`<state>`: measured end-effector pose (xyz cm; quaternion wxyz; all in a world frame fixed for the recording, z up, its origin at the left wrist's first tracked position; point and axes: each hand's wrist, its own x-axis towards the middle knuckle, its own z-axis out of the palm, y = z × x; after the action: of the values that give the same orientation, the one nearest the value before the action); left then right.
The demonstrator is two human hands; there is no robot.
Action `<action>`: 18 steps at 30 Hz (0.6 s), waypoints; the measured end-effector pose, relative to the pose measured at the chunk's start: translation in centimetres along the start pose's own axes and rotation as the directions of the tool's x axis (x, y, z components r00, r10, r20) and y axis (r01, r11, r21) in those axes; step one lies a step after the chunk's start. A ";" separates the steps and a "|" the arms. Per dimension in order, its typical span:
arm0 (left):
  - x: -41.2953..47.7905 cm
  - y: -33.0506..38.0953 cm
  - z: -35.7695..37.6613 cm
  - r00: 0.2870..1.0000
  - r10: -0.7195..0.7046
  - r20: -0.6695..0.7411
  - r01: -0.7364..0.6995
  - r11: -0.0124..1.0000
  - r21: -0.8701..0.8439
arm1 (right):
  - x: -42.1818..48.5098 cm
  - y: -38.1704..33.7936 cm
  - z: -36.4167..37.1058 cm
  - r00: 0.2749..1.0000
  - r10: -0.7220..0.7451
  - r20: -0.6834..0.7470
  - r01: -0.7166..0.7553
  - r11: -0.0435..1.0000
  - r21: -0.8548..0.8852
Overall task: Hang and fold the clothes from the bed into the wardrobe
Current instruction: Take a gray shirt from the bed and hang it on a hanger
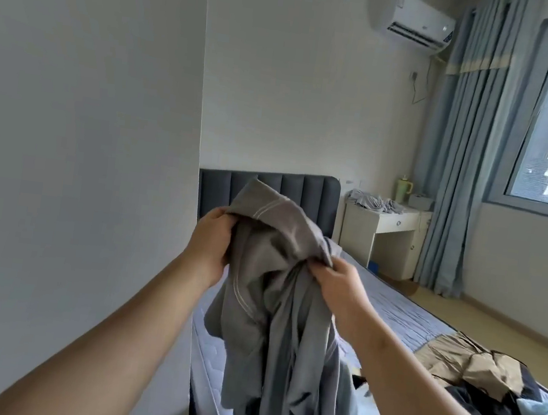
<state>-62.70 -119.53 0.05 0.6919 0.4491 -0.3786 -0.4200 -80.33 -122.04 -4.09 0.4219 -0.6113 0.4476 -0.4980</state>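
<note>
Both hands hold a grey garment [265, 296] up over the bed [401, 312]. The left hand [210, 242] has its fingers curled round the bunched top, and the right hand [339, 284] pinches a fold close beside it. More clothes [473, 369] lie heaped on the bed to the right.

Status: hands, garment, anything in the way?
Left hand and right hand grip the grey white-striped garment, held bunched above the blue-grey mattress. Tan and black clothes piled on it at right. Nothing blocking; wardrobe not in view.
</note>
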 end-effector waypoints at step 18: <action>-1.3 -1.3 0.0 0.983 0.185 0.024 -0.180 0.911 0.371 | 1.3 -6.7 2.0 0.991 -0.064 0.118 -0.003 0.869 0.495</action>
<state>-63.49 -118.67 -1.36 0.6327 0.5368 -0.4875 -0.2719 -77.35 -121.55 2.33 0.5845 -0.5213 0.2670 -0.5615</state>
